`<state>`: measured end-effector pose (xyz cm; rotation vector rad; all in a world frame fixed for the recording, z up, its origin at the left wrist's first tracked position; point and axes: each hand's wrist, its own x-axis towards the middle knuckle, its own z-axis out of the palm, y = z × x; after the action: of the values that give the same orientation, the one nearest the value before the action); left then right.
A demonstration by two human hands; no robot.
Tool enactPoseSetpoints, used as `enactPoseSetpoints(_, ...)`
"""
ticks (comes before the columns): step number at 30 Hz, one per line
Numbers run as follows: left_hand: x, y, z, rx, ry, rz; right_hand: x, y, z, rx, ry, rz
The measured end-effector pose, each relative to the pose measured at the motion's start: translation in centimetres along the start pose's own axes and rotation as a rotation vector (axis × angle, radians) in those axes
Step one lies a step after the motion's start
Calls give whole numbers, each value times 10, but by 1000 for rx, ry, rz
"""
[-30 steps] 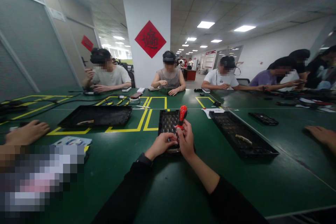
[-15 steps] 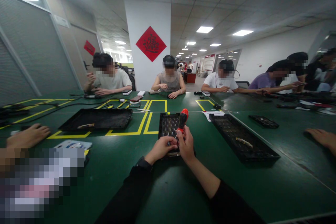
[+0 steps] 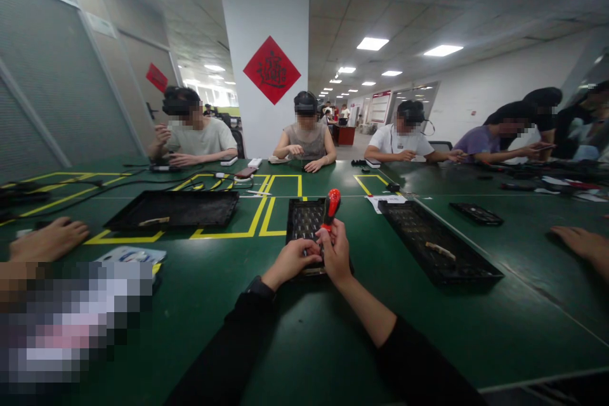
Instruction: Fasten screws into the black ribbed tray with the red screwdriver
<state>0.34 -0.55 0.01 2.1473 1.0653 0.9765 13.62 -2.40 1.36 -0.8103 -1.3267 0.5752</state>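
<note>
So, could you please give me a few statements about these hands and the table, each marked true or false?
1. The right hand grips a red-and-black tool. True.
2. A pale strip lies in the tray on the right. True.
3. The left hand reaches into the tray on the right. False: it is at the middle tray, close beside the right hand.
4. The table is plain white. False: it is green with yellow lines.
5. The diamond-shaped sign on the pillar is red. True.
</note>
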Motion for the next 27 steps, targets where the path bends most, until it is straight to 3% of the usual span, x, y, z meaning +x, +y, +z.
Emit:
enactPoseSetpoints(15, 4, 13, -9, 38, -97, 73, 2, 1, -1, -7, -11, 14)
enactPoseSetpoints(21, 11, 9, -6, -140, -150, 49, 1, -3, -2, -38, -28, 25)
enactPoseSetpoints(27, 9, 6, -1, -214, -104, 46, 0, -5, -3, -108, -46, -16)
